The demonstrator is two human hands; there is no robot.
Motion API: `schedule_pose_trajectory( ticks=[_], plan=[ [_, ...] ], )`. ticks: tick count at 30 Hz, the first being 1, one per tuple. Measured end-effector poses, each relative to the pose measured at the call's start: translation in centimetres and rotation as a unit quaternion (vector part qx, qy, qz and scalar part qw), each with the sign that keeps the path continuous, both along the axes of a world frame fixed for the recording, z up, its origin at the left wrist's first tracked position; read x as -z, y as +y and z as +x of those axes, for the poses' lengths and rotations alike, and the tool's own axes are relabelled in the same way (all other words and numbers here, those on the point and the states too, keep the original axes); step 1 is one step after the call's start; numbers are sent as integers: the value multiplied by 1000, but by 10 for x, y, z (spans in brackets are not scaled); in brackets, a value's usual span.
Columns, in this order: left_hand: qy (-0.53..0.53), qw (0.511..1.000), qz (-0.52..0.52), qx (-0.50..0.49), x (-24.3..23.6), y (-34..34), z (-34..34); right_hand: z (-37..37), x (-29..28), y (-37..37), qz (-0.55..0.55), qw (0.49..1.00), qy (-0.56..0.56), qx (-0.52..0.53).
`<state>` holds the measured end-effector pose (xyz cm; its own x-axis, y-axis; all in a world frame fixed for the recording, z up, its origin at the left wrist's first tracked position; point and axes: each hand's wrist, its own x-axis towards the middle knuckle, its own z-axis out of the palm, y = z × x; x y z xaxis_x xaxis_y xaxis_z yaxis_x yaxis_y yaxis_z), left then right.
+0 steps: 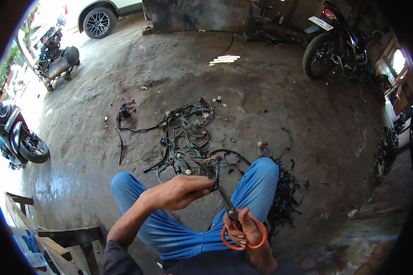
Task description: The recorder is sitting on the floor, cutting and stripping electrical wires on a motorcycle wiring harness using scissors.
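Note:
My left hand (181,191) is closed, with thumb and fingertips pinching a black taped wiring harness (217,169) in front of my knees. In my right hand (245,229) is a pair of scissors (232,213) with orange handles. Their blades point up and to the left, with the tips right beside the harness at my left fingertips; whether they touch it I cannot tell. Beyond my hands, a tangle of green, black and yellow wires (195,133) with small connectors spreads over the floor.
A heap of black tape scraps (285,195) lies beside my right knee. Motorcycles stand at the left (20,133) and far right (330,46). An air compressor (59,63) and a white car (119,7) are at the back left. A wooden bench (69,236) stands near left.

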<state>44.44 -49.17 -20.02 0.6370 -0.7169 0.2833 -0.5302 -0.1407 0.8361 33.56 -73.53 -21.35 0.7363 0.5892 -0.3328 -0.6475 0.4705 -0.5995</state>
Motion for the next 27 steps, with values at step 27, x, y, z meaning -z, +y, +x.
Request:
schedule_pose_trajectory(
  ticks=[27],
  plan=[
    [270,952,-133,-58,23,-10,-17,-1,15,38,-28,995,-58,72]
  ],
)
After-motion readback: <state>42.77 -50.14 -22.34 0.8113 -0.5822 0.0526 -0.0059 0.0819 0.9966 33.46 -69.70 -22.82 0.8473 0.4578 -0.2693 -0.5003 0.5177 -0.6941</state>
